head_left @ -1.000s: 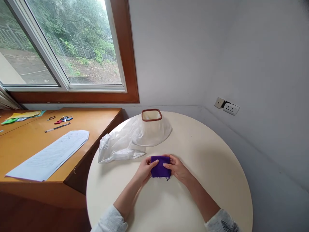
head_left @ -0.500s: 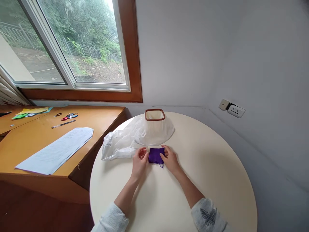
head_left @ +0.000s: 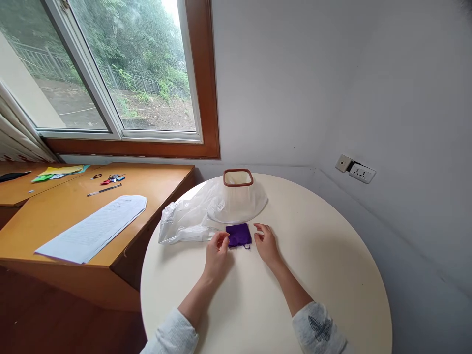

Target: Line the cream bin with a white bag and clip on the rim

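Observation:
A small folded purple cloth [head_left: 239, 235] lies flat on the white round table, with loose threads along its near right edge. My left hand [head_left: 217, 254] is at its left edge, thumb and fingers pinched together on the border. On the other side, my right hand [head_left: 267, 246] is open, fingers slightly curled and apart from the cloth, holding nothing. Just beyond the cloth stands a pale bin [head_left: 239, 199] with a brown rim, a clear plastic bag [head_left: 188, 221] spread out to its left.
The round table [head_left: 317, 260] reaches the wall. At left, a wooden desk [head_left: 165, 179] carries paper sheets [head_left: 96, 228], a pen [head_left: 104, 190], a small cluster of red and blue items [head_left: 113, 180], a dark ring [head_left: 96, 176] and coloured papers [head_left: 61, 171]. A wall socket [head_left: 362, 173] is at right.
My right hand has let go of the cloth's right side and moved slightly right. My left fingers have closed at its left edge. The view has shifted slightly.

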{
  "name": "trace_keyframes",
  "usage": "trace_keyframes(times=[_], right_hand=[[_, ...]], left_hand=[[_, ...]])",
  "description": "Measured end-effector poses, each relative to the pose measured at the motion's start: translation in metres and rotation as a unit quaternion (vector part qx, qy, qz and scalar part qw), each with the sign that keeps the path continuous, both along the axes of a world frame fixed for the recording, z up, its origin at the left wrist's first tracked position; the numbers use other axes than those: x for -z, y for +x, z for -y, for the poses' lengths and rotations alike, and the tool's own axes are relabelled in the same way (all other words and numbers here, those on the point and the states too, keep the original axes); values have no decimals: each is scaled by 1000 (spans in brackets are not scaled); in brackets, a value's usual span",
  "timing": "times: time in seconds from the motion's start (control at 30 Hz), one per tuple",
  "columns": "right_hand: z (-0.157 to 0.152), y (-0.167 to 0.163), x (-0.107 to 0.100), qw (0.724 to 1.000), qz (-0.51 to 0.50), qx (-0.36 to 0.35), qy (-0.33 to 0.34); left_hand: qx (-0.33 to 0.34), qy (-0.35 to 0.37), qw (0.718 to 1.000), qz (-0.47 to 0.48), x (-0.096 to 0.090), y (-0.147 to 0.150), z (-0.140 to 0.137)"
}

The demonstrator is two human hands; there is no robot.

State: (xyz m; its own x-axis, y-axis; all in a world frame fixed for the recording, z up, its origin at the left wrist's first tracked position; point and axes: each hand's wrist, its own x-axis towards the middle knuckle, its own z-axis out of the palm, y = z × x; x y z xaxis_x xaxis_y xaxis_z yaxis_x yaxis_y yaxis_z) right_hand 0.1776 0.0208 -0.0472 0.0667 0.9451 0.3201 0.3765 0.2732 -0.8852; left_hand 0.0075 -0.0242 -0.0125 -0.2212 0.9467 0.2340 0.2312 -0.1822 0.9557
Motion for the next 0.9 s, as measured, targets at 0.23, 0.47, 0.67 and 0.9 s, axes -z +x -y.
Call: trace_keyframes(times=[0.23, 0.47, 0.67, 0.9], right_hand=[[44, 33, -11, 997, 70, -35, -6], [105, 68, -14, 936, 340, -82, -38], [129, 72, -22, 889, 435, -129, -64], [128, 71, -27, 878, 448, -154, -72]], left_hand=[[47, 7, 997, -63, -5, -3, 32], [231, 57, 909, -342, -6, -10, 67], [319, 66, 801, -503, -2, -7, 71], [329, 60, 777, -533, 0, -6, 69]])
